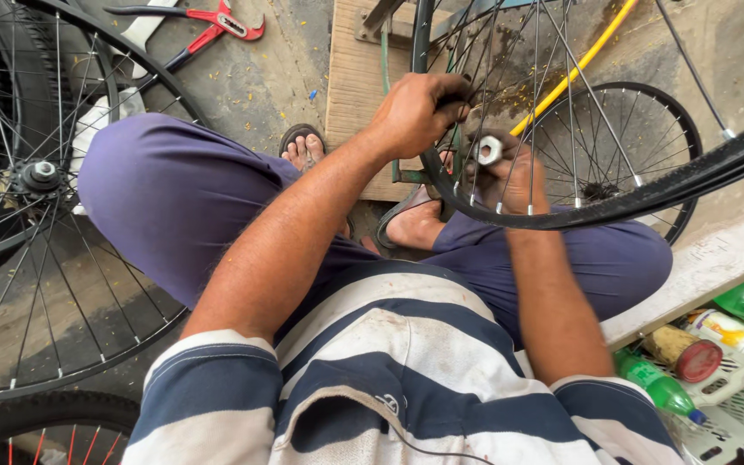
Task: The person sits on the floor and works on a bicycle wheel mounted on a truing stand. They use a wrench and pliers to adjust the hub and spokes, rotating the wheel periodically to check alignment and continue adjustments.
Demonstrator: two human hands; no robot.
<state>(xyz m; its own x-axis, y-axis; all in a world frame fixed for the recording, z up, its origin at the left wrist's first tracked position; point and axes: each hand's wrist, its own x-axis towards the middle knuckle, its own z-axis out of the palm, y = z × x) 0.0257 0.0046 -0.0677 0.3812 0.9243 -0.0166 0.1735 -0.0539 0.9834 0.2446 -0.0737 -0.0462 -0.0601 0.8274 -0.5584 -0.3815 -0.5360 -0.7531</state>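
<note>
Step in hand appears to be spoke adjustment on the black wheel rim [561, 215], upper centre of the frame. The left hand [419, 108] grips the rim, fingers clamped around it. The right hand [505, 172] holds a small metal spoke tool [489, 151], fingers closed on it. The next move likely calls for seating the tool squarely on a nipple. Both forearms reach forward over the knees.
</note>
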